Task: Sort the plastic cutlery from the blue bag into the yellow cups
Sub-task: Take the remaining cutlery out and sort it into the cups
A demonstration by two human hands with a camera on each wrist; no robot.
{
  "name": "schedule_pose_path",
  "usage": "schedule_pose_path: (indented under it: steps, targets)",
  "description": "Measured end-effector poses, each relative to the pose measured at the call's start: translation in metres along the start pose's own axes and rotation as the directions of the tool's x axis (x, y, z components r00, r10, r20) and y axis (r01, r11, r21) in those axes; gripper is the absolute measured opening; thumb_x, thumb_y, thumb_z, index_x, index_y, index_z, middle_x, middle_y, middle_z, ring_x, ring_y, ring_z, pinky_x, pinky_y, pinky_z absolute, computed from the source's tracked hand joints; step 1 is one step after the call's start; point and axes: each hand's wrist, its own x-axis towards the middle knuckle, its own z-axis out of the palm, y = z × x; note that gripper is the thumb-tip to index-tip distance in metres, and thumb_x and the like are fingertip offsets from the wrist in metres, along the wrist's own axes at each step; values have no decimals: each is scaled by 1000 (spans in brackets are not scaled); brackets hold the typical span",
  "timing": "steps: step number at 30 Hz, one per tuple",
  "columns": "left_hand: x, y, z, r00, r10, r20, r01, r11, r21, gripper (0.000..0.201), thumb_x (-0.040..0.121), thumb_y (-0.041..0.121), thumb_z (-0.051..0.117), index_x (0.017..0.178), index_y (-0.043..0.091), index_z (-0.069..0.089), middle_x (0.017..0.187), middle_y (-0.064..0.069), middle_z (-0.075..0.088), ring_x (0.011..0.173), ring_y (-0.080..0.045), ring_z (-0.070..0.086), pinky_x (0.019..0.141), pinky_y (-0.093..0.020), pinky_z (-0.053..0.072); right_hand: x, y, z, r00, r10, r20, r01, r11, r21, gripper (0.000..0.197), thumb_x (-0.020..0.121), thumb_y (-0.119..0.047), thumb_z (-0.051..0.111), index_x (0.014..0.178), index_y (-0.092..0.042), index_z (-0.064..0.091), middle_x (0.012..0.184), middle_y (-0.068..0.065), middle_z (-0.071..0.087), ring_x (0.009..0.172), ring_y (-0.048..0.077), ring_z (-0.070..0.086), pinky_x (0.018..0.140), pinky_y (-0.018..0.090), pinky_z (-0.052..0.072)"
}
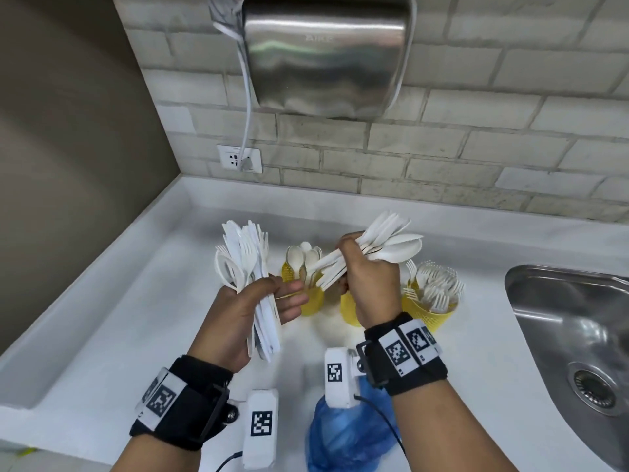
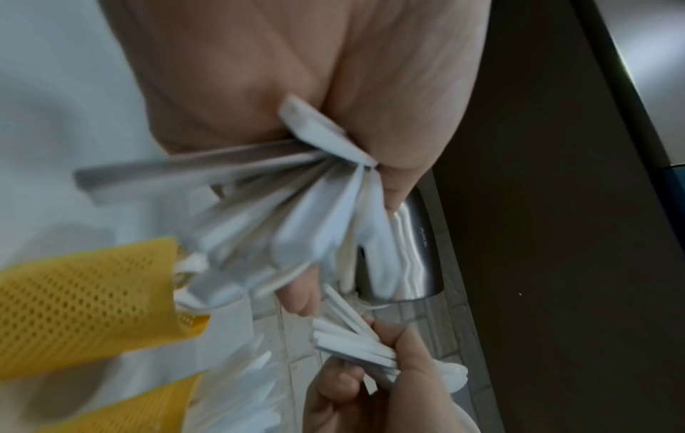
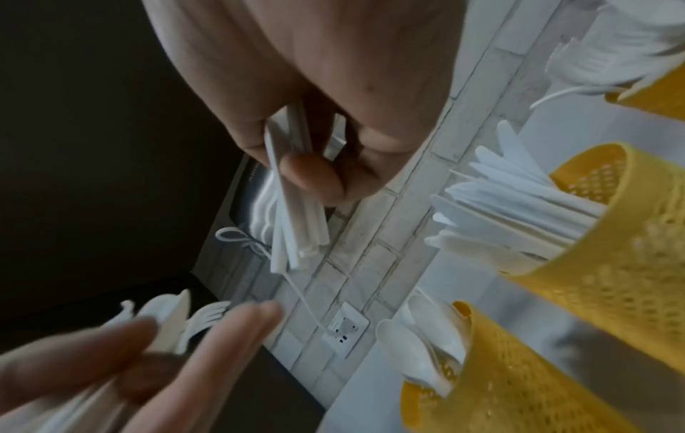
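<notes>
left hand (image 1: 238, 311): fingers curled round mixed cutlery bundle (image 1: 250, 267) | right hand (image 1: 367, 277): fingers clenched on spoon bunch (image 1: 381, 243), above yellow cups (image 1: 427, 310) | blue bag (image 1: 350, 434): below wrists

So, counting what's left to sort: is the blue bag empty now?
Cannot tell. The blue bag lies crumpled on the counter, partly behind the right wrist camera, and its inside is hidden. The left hand grips unsorted mixed cutlery.
</notes>
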Motion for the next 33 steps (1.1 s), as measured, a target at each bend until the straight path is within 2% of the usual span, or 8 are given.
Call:
schedule_pose_path:
  steps: [7, 13, 16, 20, 22, 24, 29, 33]
  targets:
    - [5, 10, -12, 996, 74, -52, -71, 996, 51, 20, 89, 10, 66, 100, -5, 59, 110, -31, 73, 101, -47, 73, 86, -48, 63, 19, 4, 24, 967, -248, -56, 229, 945, -233, 25, 78, -29, 63, 67, -7, 56, 55, 10, 64, 55, 30, 68, 57, 51, 58]
    - [1, 14, -8, 991, 120, -66, -113, 987, 113, 7, 79, 13, 72, 75, 9, 77, 101, -31, 74, 93, -47, 74, 82, -47, 64, 25, 22, 41, 958, -278, 70, 279, 845, -456, 33, 72, -47, 61, 66, -15, 58, 57, -3, 61, 56, 4, 60, 56, 25, 46]
    - [1, 13, -9, 987, 153, -56, -145, 982, 124, 6, 79, 11, 73, 74, 10, 77, 99, -31, 74, 91, -46, 74, 79, -45, 64, 22, 30, 48, 968, -229, 103, 251, 876, -412, 27, 76, -34, 77, 79, -13, 60, 65, -8, 60, 60, -4, 59, 53, 7, 36]
    - [5, 8, -9, 976, 217, -30, -208, 962, 177, 22, 92, 3, 67, 75, 11, 78, 101, -29, 75, 88, -44, 74, 74, -41, 64, 24, 39, 50, 956, -273, 111, 293, 846, -445, 44, 83, -29, 78, 62, -27, 40, 79, 12, 67, 73, 30, 66, 71, 33, 52]
    - [5, 9, -6, 974, 226, -6, -221, 959, 176, 4, 79, 15, 78, 78, 12, 78, 102, -27, 75, 86, -42, 74, 74, -40, 64, 23, 44, 47, 961, -243, 131, 276, 847, -454, 47, 83, -32, 76, 57, -29, 36, 82, 18, 67, 75, 38, 66, 77, 46, 54]
    - [5, 8, -3, 972, 233, 14, -232, 953, 196, 20, 63, 29, 82, 77, 15, 80, 102, -26, 75, 86, -42, 74, 75, -41, 63, 24, 49, 45, 961, -213, 174, 272, 828, -490, 42, 80, -44, 67, 56, -31, 35, 82, 17, 66, 78, 40, 66, 80, 52, 53]
    - [10, 3, 0, 967, 254, 36, -255, 941, 222, 26, 73, 24, 77, 92, 5, 76, 102, -23, 77, 83, -38, 75, 72, -38, 63, 24, 49, 42, 925, -189, 330, 362, 705, -610, 44, 67, -64, 28, 63, -25, 47, 85, 7, 55, 79, 34, 61, 76, 42, 48]
    - [6, 2, 3, 969, 243, 45, -246, 934, 258, 9, 88, 11, 72, 92, 5, 76, 102, -21, 77, 84, -37, 76, 76, -41, 64, 23, 52, 44, 900, -247, 358, 425, 679, -599, 57, 70, -53, 28, 65, -7, 62, 75, 16, 60, 72, 38, 58, 70, 44, 47]
